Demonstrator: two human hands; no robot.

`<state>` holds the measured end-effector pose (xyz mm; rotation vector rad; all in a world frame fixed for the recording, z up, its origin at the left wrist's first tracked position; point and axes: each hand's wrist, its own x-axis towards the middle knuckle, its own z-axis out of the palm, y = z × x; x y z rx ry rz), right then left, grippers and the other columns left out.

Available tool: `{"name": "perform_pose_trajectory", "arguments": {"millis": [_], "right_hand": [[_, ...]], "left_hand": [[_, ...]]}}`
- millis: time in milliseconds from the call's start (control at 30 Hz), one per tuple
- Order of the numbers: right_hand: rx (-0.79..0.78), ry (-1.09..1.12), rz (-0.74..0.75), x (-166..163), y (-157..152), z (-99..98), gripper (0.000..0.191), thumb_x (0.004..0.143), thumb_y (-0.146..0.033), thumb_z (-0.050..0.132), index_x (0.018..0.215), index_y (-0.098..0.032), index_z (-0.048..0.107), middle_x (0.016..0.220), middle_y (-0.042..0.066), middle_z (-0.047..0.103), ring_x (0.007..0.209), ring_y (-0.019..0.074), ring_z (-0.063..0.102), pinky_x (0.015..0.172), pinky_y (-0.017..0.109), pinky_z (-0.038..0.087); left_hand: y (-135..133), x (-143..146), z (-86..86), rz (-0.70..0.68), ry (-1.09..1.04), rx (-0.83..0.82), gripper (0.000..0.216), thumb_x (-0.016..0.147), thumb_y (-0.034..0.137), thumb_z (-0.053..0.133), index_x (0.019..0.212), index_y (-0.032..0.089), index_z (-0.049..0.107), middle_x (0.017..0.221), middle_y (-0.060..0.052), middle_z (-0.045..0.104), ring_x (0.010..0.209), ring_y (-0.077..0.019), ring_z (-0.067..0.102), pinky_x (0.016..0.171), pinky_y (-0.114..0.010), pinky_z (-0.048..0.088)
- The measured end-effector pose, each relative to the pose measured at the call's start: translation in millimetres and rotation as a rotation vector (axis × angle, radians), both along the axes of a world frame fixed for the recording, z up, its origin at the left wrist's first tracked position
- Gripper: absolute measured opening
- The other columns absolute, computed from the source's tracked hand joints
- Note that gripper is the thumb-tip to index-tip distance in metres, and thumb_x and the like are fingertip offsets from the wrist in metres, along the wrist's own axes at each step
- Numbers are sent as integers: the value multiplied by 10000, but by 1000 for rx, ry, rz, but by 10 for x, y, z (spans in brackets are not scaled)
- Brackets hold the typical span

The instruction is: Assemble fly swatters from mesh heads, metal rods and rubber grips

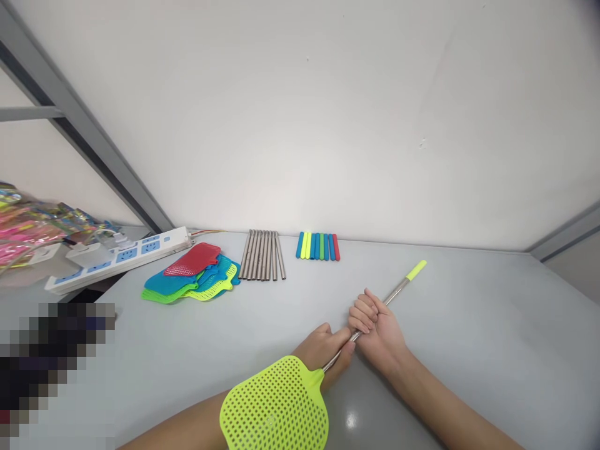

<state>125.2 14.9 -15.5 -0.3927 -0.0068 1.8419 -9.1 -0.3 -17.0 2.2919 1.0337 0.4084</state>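
Note:
A yellow-green fly swatter [274, 406] with a perforated head, a thin metal shaft and a yellow grip end lies slanted across both hands. My left hand [325, 347] is closed round the shaft just above the head, which covers part of my left wrist. Further up the shaft, my right hand [377, 328] wraps its fingers round the metal, palm turned partly upward. The grip end [416, 270] points away to the upper right, beyond my right hand.
Loose swatter heads [192, 275] in red, blue, green and yellow are piled at the left. Several metal rods [261, 255] and coloured grip sleeves [317, 246] lie in rows near the wall [328, 125]. A power strip [135, 253] with plugs runs along the left table edge.

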Motion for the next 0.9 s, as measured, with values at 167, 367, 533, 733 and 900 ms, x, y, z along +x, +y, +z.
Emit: {"name": "perform_pose_trajectory", "arguments": {"millis": [167,367,533,733,900], "right_hand": [[61,-67,45,48,51,81,323,777,-239,460,526,-183,265,446,-76,205,370,55,226,360,175,271],[100,-57,16,127,115,113,299,783,-228,460,539,-180,294,487,-63,244,425,58,315,428,192,344],[78,12,-47,194,156,117,164,779,-182,460,637,-174,381,555,-48,300,510,63,383,524,202,402],[59,46,-108,239,179,102,63,773,-158,452,723,-165,414,597,-35,336,562,73,401,552,232,418],[46,58,-172,321,201,89,79,759,-143,464,714,-172,405,584,-44,331,546,68,401,554,235,420]], "left_hand": [[39,-4,-45,57,-116,-112,286,810,331,276,601,201,421,504,28,350,532,-137,383,513,-245,300],[78,-118,-45,225,-494,-431,356,778,444,352,580,193,509,432,41,451,409,-94,369,445,-220,289],[147,-102,19,355,-661,-522,418,789,466,331,548,181,517,353,50,419,344,-80,367,418,-206,304],[171,-33,-44,416,-795,-527,408,801,451,341,568,171,525,331,53,387,318,-70,327,394,-199,277],[174,-53,-47,415,-921,-562,386,800,449,348,653,164,561,389,44,401,359,-74,338,428,-202,305]]}}
